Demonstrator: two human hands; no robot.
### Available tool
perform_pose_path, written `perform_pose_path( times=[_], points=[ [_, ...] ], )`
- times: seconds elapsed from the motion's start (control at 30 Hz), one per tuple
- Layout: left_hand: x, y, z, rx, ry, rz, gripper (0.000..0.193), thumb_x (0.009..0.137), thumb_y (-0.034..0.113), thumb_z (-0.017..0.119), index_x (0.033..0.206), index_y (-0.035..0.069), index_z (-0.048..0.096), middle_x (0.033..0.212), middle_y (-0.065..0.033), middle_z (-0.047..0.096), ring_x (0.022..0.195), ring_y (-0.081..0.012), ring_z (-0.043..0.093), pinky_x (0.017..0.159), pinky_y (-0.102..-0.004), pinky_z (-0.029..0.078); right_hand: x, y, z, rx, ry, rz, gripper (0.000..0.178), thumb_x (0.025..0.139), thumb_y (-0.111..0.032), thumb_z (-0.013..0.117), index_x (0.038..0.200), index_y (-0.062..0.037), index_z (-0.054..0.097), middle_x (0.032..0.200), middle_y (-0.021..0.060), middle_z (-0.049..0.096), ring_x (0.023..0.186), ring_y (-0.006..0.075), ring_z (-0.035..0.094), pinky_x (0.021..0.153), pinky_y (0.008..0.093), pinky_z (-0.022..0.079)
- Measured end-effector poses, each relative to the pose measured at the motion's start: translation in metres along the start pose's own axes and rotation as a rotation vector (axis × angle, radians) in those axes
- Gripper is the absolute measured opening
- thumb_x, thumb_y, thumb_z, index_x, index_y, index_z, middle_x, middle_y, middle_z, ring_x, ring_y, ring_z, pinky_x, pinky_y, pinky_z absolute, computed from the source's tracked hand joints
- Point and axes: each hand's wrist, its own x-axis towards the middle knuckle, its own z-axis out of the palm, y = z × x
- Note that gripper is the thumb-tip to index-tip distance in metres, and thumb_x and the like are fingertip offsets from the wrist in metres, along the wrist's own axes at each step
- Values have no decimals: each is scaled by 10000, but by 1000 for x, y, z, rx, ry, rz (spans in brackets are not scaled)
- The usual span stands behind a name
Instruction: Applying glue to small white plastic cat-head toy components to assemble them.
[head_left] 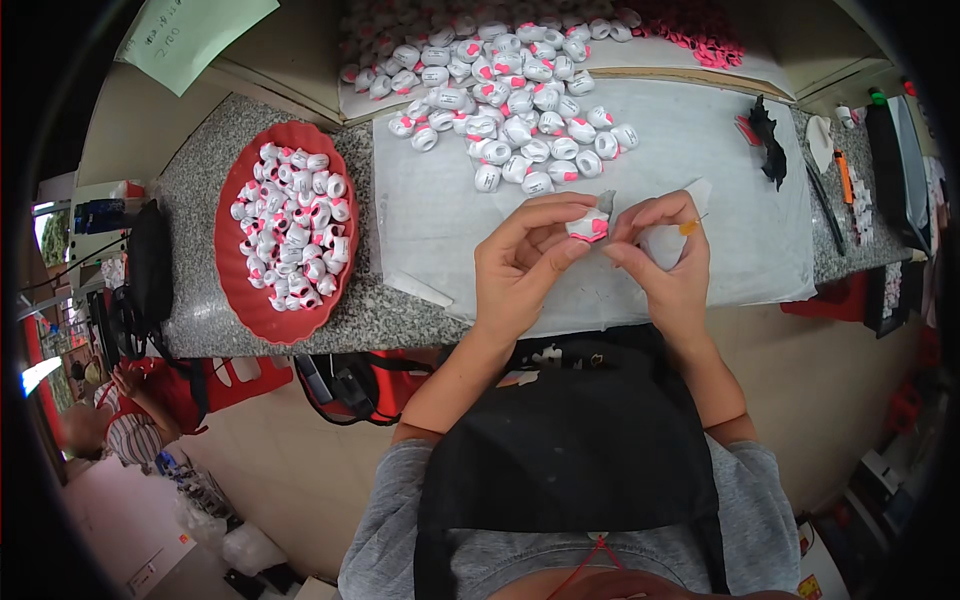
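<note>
My left hand (525, 255) is closed on a small hollow white plastic piece with pink patches (588, 227), held up over the white sheet (440, 240). A small grey scrap (606, 201) shows at the top of that piece, between my hands. Close beside it, my right hand (668, 250) is curled, its thumb and forefinger almost touching the piece. From its fingers sticks a small yellow piece with a thin needle (690, 228). Something whitish shows within the curl of that hand; I cannot tell whether it is held.
A red scalloped tray (232, 270) full of similar pieces stands at the left. Beyond my hands lies a heap of white and pink pieces (520, 125), with small pink parts (705, 40) behind. A black crumpled item (768, 140) and an orange pen-like tool (844, 176) lie right.
</note>
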Motion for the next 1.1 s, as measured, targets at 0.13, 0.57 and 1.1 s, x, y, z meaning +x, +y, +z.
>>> perform_pose_path(
  times=[0.13, 0.57, 1.1],
  points=[
    [-1, 0, 0, -133, -46, -48, 263, 706, -68, 517, 964, -42, 475, 985, -134, 502, 959, -174, 467, 830, -287, 375, 1, -14, 0, 19, -159, 97, 275, 641, 42, 581, 893, 4, 476, 739, 68, 514, 631, 105, 487, 561, 212, 401],
    [7, -6, 0, -97, -110, -65, 212, 712, -39, 533, 921, -28, 506, 952, -125, 520, 903, -177, 499, 787, -277, 405, 8, -1, -9, 79, -140, 127, 271, 618, -1, 636, 852, 37, 505, 830, 110, 544, 622, 128, 513, 514, 226, 423],
    [-11, 5, 5, -413, -158, 70, 158, 689, 7, 559, 836, -24, 511, 824, -102, 572, 751, -124, 535, 635, -237, 433, -6, 4, -9, 100, -149, 197, 246, 714, -27, 514, 945, 13, 439, 729, 43, 458, 604, 86, 408, 559, 192, 333]
  ],
)
